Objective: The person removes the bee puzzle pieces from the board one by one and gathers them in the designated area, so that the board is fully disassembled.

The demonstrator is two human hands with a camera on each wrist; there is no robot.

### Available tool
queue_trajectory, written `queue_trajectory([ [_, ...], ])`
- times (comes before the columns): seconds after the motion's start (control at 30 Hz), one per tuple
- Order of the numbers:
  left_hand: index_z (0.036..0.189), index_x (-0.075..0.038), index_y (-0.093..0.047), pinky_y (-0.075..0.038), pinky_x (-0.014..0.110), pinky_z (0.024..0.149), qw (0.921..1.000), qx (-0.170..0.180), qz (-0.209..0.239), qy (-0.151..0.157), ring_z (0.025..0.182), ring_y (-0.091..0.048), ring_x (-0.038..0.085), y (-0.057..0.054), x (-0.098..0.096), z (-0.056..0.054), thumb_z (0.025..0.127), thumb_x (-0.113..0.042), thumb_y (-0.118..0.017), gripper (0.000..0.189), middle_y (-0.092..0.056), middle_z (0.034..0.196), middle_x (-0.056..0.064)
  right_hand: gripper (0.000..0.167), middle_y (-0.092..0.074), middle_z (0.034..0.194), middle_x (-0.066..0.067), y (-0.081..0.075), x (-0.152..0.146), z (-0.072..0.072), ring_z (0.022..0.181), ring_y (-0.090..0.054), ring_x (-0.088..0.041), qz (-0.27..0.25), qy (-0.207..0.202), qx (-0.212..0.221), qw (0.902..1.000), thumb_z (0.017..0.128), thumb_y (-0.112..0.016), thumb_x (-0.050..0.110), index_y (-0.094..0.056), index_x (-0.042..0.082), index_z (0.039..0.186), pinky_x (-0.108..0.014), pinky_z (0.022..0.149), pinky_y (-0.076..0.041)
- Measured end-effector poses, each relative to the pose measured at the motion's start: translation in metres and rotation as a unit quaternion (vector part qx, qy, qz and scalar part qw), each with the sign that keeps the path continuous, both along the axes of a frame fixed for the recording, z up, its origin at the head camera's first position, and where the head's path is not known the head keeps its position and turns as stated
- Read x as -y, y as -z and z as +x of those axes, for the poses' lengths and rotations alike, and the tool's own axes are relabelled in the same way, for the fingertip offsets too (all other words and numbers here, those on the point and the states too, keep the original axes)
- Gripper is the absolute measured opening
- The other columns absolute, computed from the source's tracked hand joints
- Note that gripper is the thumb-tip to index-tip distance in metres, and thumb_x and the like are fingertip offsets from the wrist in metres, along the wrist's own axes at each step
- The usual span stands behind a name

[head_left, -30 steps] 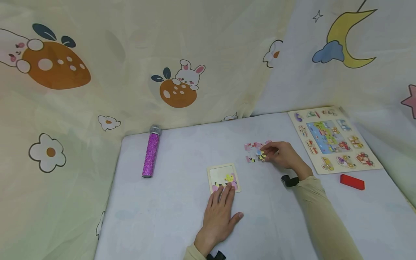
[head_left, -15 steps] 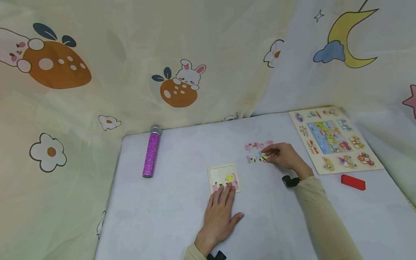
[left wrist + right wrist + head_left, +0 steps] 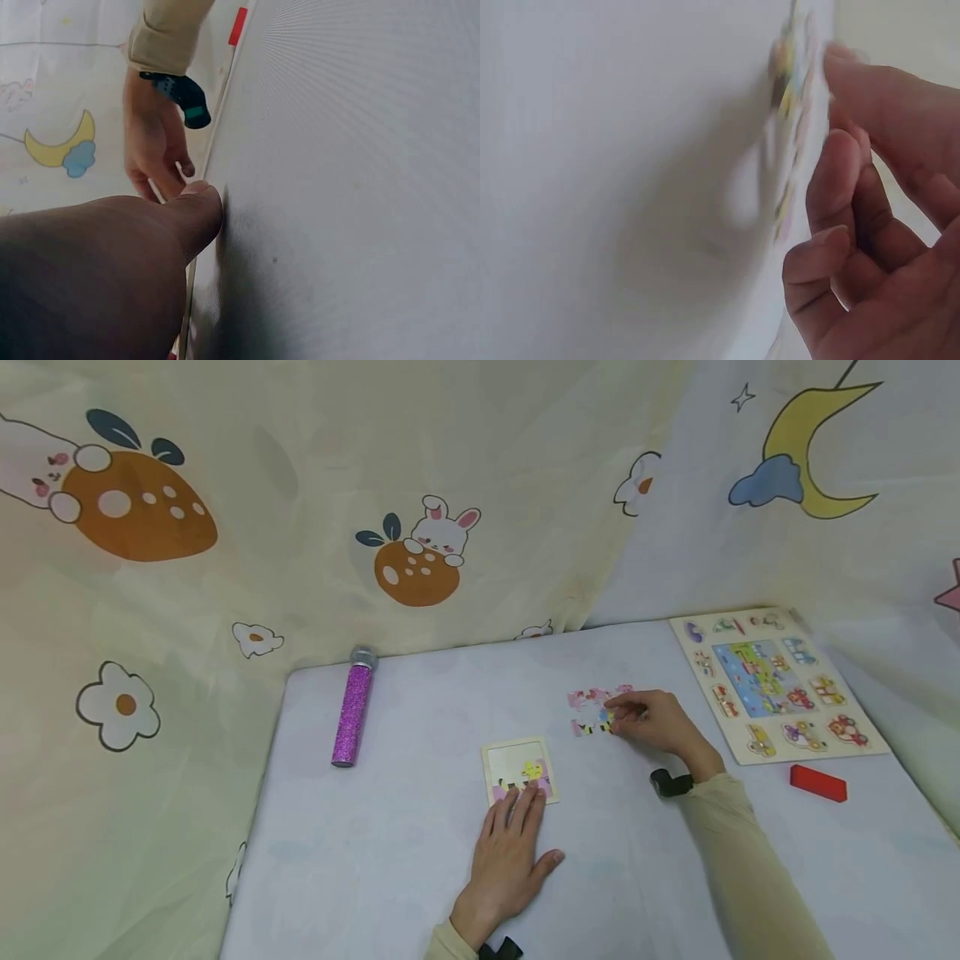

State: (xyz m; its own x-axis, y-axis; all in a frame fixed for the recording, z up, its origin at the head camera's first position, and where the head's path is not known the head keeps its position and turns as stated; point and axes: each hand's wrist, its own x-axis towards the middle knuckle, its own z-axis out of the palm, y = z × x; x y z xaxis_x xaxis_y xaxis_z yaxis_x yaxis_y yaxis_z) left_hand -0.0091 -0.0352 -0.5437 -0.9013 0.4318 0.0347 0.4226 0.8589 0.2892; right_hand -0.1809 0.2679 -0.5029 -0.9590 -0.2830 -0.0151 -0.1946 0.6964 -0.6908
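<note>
Fingers spread, my left hand (image 3: 506, 860) rests with its fingertips on the lower edge of a small square puzzle tray (image 3: 552, 781). The tray's bottom shows pink and yellow puzzle pieces (image 3: 534, 770), partly covered by those fingers. To the right, my right hand (image 3: 660, 722) reaches over loose jigsaw pieces (image 3: 588, 697), its fingers bent and tips right at the right-hand side of the group. In the right wrist view the bent fingers (image 3: 832, 176) lie beside blurred colourful pieces (image 3: 784, 79); I cannot tell whether they pinch one.
A purple glittery microphone (image 3: 351, 714) lies at the back left of the white table (image 3: 375, 860). At the back right is a large wooden picture board (image 3: 757, 747), with a red block (image 3: 818, 783) in front of it. A patterned cloth (image 3: 300, 485) hangs behind.
My right hand stays over the loose pieces and its fingertips shift slightly; less of the yellow piece beside them shows now. My left hand has not moved on the tray. The head view drifts slightly.
</note>
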Motion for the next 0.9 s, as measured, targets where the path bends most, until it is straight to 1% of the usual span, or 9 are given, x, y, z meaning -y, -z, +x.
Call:
queue_trajectory([
  [0.07, 0.168, -0.013, -0.031, -0.03, 0.05, 0.127, 1.0, -0.001, -0.001, -0.001, 0.158, -0.03, 0.029, 0.0, 0.0, 0.0, 0.102, -0.06, -0.059, 0.085, -0.029, 0.175, 0.003, 0.026, -0.074, 0.09, -0.004, -0.002, 0.01, 0.003, 0.081, -0.064, -0.016, -0.01, -0.009, -0.014, 0.9998, 0.091, -0.083, 0.009, -0.079, 0.003, 0.116, -0.024, 0.072, -0.052],
  [0.2, 0.167, -0.012, -0.031, -0.03, 0.05, 0.127, 1.0, -0.003, -0.001, -0.001, 0.158, -0.031, 0.029, 0.0, 0.001, -0.001, 0.102, -0.06, -0.059, 0.085, -0.03, 0.174, 0.003, 0.021, -0.073, 0.084, 0.0, -0.003, 0.035, 0.008, 0.077, -0.062, -0.011, -0.024, -0.044, -0.036, 0.9981, 0.089, -0.084, 0.008, -0.081, 0.004, 0.109, -0.025, 0.07, -0.052],
  [0.27, 0.167, -0.013, -0.032, -0.031, 0.05, 0.127, 1.0, -0.003, -0.002, -0.001, 0.158, -0.031, 0.029, 0.0, 0.0, -0.001, 0.102, -0.06, -0.059, 0.085, -0.03, 0.174, 0.003, 0.02, -0.074, 0.083, 0.001, -0.003, 0.047, 0.012, 0.076, -0.061, -0.009, -0.029, -0.062, -0.036, 0.997, 0.088, -0.085, 0.009, -0.081, 0.004, 0.108, -0.024, 0.07, -0.052],
  [0.37, 0.167, -0.013, -0.032, -0.032, 0.05, 0.127, 1.0, -0.004, -0.006, 0.0, 0.158, -0.031, 0.028, 0.0, 0.0, -0.001, 0.102, -0.06, -0.059, 0.085, -0.031, 0.174, 0.002, 0.022, -0.074, 0.083, 0.002, -0.001, 0.065, 0.017, 0.075, -0.061, -0.006, -0.033, -0.096, -0.024, 0.9946, 0.088, -0.086, 0.01, -0.081, 0.003, 0.107, -0.024, 0.07, -0.052],
  [0.5, 0.167, -0.013, -0.033, -0.032, 0.05, 0.126, 0.9999, -0.008, -0.011, -0.001, 0.157, -0.032, 0.028, 0.0, -0.001, 0.0, 0.102, -0.06, -0.06, 0.084, -0.031, 0.174, 0.002, 0.023, -0.072, 0.082, 0.005, 0.001, 0.084, 0.025, 0.074, -0.06, -0.003, -0.02, -0.125, -0.011, 0.9919, 0.088, -0.087, 0.015, -0.081, 0.005, 0.107, -0.024, 0.07, -0.053],
  [0.6, 0.167, -0.013, -0.033, -0.032, 0.05, 0.126, 0.9999, -0.012, -0.01, -0.001, 0.157, -0.032, 0.028, -0.001, -0.001, 0.0, 0.102, -0.06, -0.06, 0.085, -0.032, 0.173, 0.002, 0.023, -0.072, 0.084, 0.005, 0.002, 0.094, 0.029, 0.074, -0.059, -0.002, -0.014, -0.137, -0.004, 0.9905, 0.088, -0.088, 0.017, -0.081, 0.006, 0.107, -0.023, 0.069, -0.052],
  [0.7, 0.167, -0.013, -0.033, -0.032, 0.049, 0.125, 0.9998, -0.019, -0.006, 0.0, 0.157, -0.032, 0.028, 0.0, -0.001, 0.0, 0.102, -0.06, -0.06, 0.085, -0.033, 0.173, 0.002, 0.021, -0.072, 0.084, 0.005, 0.004, 0.1, 0.03, 0.074, -0.057, -0.002, -0.008, -0.148, 0.003, 0.989, 0.088, -0.087, 0.016, -0.08, 0.006, 0.106, -0.023, 0.069, -0.051],
  [0.83, 0.166, -0.013, -0.034, -0.031, 0.049, 0.125, 0.9997, -0.025, -0.004, 0.001, 0.156, -0.033, 0.028, 0.002, 0.0, 0.0, 0.101, -0.06, -0.06, 0.084, -0.033, 0.173, 0.002, 0.018, -0.072, 0.085, 0.004, 0.003, 0.105, 0.031, 0.075, -0.058, -0.003, 0.003, -0.149, 0.012, 0.9887, 0.087, -0.087, 0.012, -0.08, 0.008, 0.103, -0.023, 0.069, -0.051],
  [0.9, 0.167, -0.014, -0.034, -0.031, 0.049, 0.125, 0.9998, -0.021, -0.007, 0.0, 0.157, -0.032, 0.028, 0.001, 0.0, 0.0, 0.101, -0.06, -0.06, 0.085, -0.033, 0.173, 0.002, 0.017, -0.072, 0.085, 0.004, 0.003, 0.107, 0.032, 0.075, -0.058, -0.004, 0.006, -0.144, 0.016, 0.9894, 0.087, -0.087, 0.011, -0.079, 0.008, 0.101, -0.023, 0.07, -0.051],
])
